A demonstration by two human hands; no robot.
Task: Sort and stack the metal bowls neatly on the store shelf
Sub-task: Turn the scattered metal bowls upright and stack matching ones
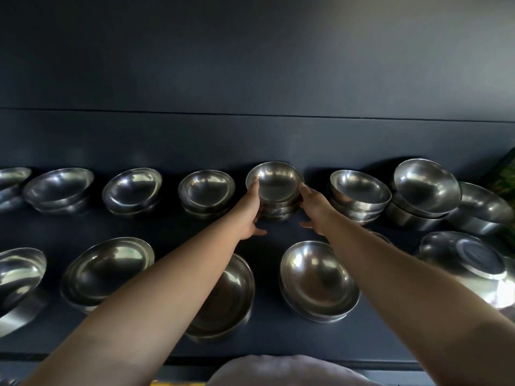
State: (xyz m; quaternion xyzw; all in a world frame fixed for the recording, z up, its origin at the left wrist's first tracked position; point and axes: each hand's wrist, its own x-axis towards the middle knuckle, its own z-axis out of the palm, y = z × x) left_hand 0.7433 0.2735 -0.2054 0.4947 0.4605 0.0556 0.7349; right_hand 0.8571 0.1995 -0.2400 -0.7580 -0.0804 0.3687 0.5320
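My left hand (249,211) cups the left side of the small bowl stack (276,190) in the back row, fingers curved up to the top rim, thumb low near the shelf (278,140). My right hand (313,208) is on the stack's right side, fingers against the rim and wall, thumb splayed out below; so both hands clamp the same stack btwn them.

Head view, edges and room: the stack sits mid back row, w/ a bare gap of shelf on each side. To its left, a shallow bowl pile (206,190); further left two more piles (132,190) (59,189), and one cut off at the frame edge. To its right, a deeper pile (359,195), then tilted bowls (426,188) leaning on each other, crowded, touching. Behind the back row the shelf runs open and dark up to a seam line.

Front row: wide bowls at left (107,271), one under my left forearm (225,296), one btwn my arms (317,280), an upturned bowl at right (468,263). A strip of free shelf separates the two rows, just under my hands.

Surface is dark blue-grey, matte, same as the wall above. Something green at far right edge, too blurred to tell. Pale cloth (278,370) at the bottom, near my body.
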